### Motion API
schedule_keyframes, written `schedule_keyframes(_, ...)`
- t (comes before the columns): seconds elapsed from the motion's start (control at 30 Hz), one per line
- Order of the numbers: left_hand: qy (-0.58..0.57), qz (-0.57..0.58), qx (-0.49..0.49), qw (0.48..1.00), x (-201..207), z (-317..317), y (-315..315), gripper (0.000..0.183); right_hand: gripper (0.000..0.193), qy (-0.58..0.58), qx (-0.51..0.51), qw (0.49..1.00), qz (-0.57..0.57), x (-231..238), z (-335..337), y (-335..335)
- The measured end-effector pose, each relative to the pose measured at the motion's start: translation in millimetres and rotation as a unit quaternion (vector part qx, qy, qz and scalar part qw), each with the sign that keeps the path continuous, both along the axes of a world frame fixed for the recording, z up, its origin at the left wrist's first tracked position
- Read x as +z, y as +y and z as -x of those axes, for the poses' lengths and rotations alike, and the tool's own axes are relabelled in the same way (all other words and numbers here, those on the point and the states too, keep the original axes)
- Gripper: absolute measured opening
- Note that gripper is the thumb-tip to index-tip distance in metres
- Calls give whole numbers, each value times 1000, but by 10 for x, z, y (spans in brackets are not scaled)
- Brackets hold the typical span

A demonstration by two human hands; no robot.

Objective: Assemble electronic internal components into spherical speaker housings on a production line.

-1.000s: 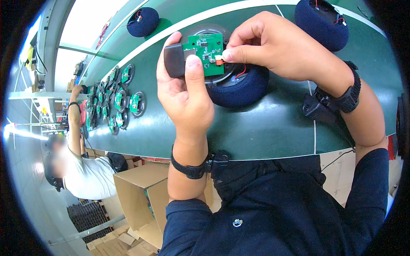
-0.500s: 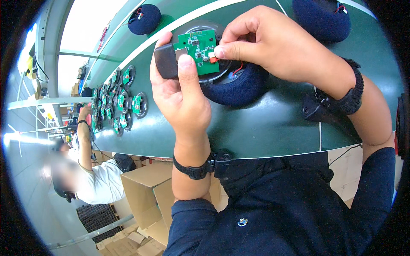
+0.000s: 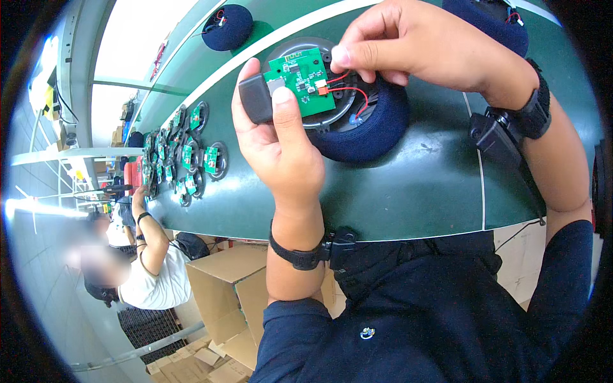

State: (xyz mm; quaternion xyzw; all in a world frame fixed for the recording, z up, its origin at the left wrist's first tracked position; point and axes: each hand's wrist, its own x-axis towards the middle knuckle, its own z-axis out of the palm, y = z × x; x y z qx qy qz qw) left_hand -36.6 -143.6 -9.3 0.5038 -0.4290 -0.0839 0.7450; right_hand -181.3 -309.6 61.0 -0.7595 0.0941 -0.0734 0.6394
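1. a glossy dark green tabletop [image 3: 415, 191] spreads beneath the left hand's [image 3: 284, 137] grip and out to both sides.
2. a pale strip [image 3: 319, 21] crosses it beyond the grip; a thin white line [image 3: 481, 191] runs across it well to the right.
3. just below and right of the grip sits a round navy fabric shell [image 3: 364, 143].
4. beyond the grip, a second navy shell [image 3: 227, 32] lies leftward, a third [image 3: 507, 39] far right, partly cut off.
5. well left of the grip, crowded discs bearing green circuit boards [image 3: 190, 153] overlap.
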Motion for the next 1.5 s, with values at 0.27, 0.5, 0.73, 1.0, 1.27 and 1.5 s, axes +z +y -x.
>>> schedule_keyframes(0.27, 39, 15, -8, 999, 80, 38, 15, 43, 26, -9, -10, 989, -148, -137, -131, -154)
schedule_keyframes(0.5, 59, 19, -16, 998, 84, -29, 34, 42, 19, -196, -71, 977, 36, -490, -282, -30)
schedule_keyframes(0.73, 59, 14, -12, 998, 101, -45, 45, 47, 22, -174, -43, 984, -3, -465, -273, -91)
schedule_keyframes(1.0, 58, -11, 2, 998, 91, -111, 87, 49, 25, -194, -76, 978, 3, -485, -310, -33)
schedule_keyframes(1.27, -450, -183, -12, 874, 446, -244, 379, 39, 49, -242, 38, 951, 189, -362, -179, -83)
schedule_keyframes(1.5, -345, -272, -10, 898, 363, -100, 520, 43, 56, -250, 65, 889, 379, -335, -174, -62)
